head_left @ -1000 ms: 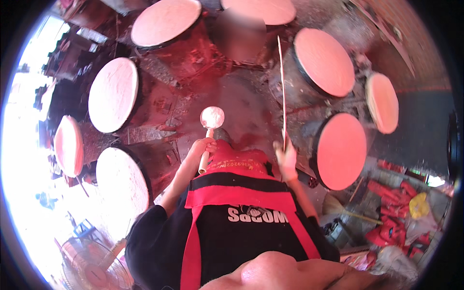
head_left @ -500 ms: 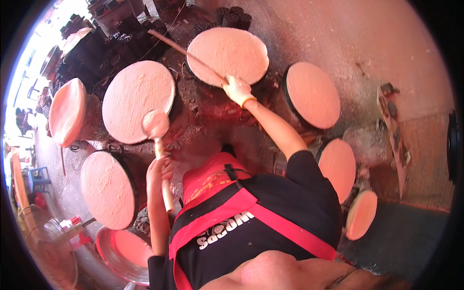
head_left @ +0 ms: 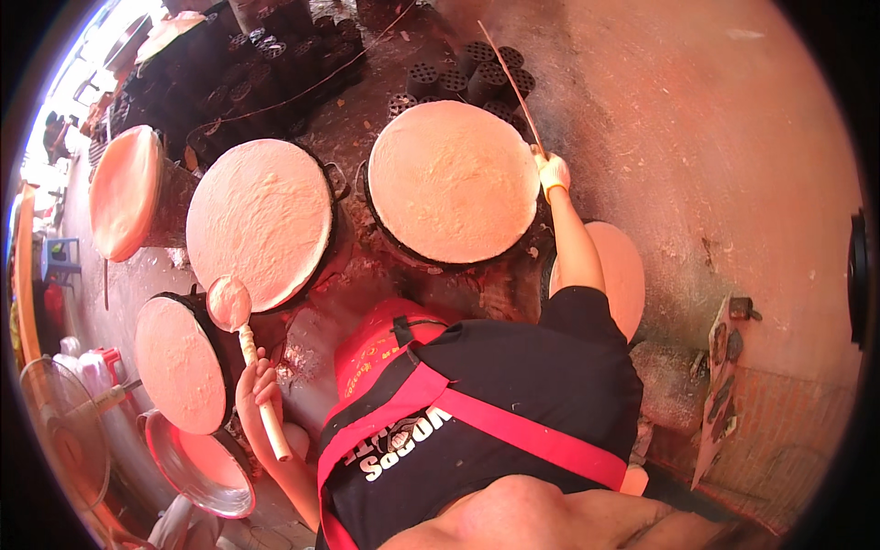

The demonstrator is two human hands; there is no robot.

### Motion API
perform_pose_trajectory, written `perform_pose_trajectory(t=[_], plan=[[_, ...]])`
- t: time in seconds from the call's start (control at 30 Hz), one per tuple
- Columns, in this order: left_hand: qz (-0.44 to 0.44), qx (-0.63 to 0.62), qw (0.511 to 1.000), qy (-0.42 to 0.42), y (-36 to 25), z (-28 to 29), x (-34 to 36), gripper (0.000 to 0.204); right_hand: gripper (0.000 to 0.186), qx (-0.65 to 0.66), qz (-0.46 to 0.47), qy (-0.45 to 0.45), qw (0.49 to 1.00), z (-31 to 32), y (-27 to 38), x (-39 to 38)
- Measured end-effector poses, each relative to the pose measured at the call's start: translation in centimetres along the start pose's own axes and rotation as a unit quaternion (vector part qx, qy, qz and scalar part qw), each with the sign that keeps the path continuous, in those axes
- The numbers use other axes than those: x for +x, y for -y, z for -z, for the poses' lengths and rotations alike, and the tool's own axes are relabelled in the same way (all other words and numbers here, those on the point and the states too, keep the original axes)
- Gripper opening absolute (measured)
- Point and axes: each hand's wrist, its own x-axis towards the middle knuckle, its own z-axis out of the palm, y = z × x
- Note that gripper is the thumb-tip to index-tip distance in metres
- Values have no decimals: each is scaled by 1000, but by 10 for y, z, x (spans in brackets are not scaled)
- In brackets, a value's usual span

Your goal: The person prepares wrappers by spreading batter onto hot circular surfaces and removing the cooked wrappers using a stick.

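My left hand (head_left: 260, 387) is closed round the pale handle of a ladle (head_left: 229, 302). The ladle's round, batter-coated head overlaps the near edge of a large round pan (head_left: 307, 307), whose surface carries a pale, bumpy layer of batter (head_left: 261, 220). My right hand (head_left: 552, 174), in a white glove, grips a long thin stick (head_left: 506, 75) at the right rim of another round pan (head_left: 431, 263). The stick points away from me, over the floor. A pale, slightly rough layer of batter (head_left: 454, 179) covers that pan.
More batter-covered rounds stand at far left (head_left: 126, 192), near left (head_left: 181, 362) and right, partly behind my arm (head_left: 616, 275). A wide basin (head_left: 206, 477) sits lower left beside a fan (head_left: 69, 440). Black perforated coal briquettes (head_left: 486, 81) stand beyond the pans. A blue stool (head_left: 60, 257) is further left.
My right hand has moved from the far pan's near edge to its right rim. The stick, earlier lying across that pan, now points outward. My left hand and the ladle have shifted left and nearer.
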Motion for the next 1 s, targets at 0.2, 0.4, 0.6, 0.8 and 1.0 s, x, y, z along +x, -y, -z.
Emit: perform_pose_trajectory(t=[0.2,0.4,0.6,0.8,1.0], plan=[[-4,-84,996,-7,-15,4,-16,29,27,42,90,-157,982,27,60,-63],[-14,-41,999,-9,-55,51,-41,24,17,-26,362,-307,880,128,189,-217],[-66,-25,997,-33,-94,109,-93,24,16,-60,487,-260,831,166,351,-326],[-163,-30,985,-45,-126,164,-134,22,13,-106,607,-285,734,96,521,-332],[-273,-113,952,-77,-153,209,-171,22,4,82,760,-399,506,-6,673,-387]])
